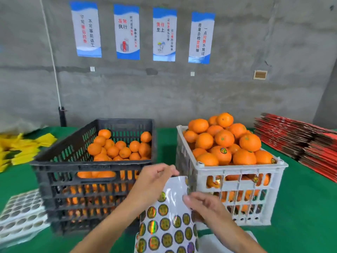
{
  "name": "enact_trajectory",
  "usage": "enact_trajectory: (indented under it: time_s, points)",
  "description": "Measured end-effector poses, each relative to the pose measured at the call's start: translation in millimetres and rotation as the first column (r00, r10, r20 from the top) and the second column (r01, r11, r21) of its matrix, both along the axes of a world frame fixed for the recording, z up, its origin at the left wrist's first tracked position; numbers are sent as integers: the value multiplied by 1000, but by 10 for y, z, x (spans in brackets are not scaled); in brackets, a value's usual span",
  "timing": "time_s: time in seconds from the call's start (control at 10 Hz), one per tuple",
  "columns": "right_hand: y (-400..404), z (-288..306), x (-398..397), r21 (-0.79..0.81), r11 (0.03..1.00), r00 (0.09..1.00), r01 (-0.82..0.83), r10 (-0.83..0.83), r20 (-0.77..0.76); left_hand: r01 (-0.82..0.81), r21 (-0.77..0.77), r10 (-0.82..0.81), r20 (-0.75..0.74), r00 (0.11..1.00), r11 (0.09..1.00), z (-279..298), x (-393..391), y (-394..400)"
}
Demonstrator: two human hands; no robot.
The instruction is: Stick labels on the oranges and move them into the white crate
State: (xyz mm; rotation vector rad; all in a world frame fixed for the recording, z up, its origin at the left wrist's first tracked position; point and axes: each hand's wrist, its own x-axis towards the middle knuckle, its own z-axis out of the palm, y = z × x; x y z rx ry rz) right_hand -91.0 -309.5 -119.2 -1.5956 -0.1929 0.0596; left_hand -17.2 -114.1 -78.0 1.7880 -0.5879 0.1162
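On the green bench (300, 207) a black crate (60, 172) stands at ten o'clock from the hands, part filled with unlabelled oranges (119, 147), and a white crate (242, 196) stands at two o'clock, heaped above its rim with oranges (224, 138), several of them showing round shiny labels. Between the two crates and nearer the person, a label sheet (167, 225) is held up, its lower rows covered with round holographic stickers, its top part bare and curling. The left hand (155, 179) has its grip closed on the sheet's top edge, fingers curled over it and pinching it. The right hand (202, 205) lies at the sheet's right edge, fingers bent in a narrow grip toward the stickers there; whether a sticker is actually pinched between them cannot be told. At eight o'clock lie spent backing sheets (20, 214) full of round holes, at nine o'clock a heap of yellow bags (21, 148), and at three o'clock a stack of flattened red cartons (300, 141). Four posters (165, 34) hang on the grey concrete wall (255, 88) at twelve o'clock.
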Motion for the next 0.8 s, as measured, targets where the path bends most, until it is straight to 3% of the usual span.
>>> enact_trajectory:
  time_s: [0.1, 0.2, 0.3, 0.5, 0.6, 0.7, 0.8]
  points:
    - [97, -425, 35, -40, 996, 996, 80, -81, -28, -181, 288, 140, 155, 978, 940, -677, -55, 118]
    - [113, -710, 114, -171, 962, 975, 215, -223, -28, -306, 526, 199, 250, 947, 793, -1087, -92, 242]
    - [100, -903, 143, -264, 918, 942, 296, -326, -79, -287, 606, 201, 206, 958, 742, -1346, -27, 307]
    - [101, -1111, 162, -318, 868, 902, 381, -424, -77, -142, 414, 106, 109, 988, 899, -1600, -53, 377]
    - [98, -1175, 175, -450, 797, 888, 402, -459, -19, -190, 467, 80, 246, 966, 863, -1678, -31, 402]
    - [115, -1231, 198, -656, 664, 898, 358, -437, 49, -320, 538, 8, 502, 865, 780, -1721, 19, 399]
    - [173, -1242, 188, -792, 532, 908, 299, -415, 64, -348, 597, -117, 601, 790, 723, -1751, 46, 374]
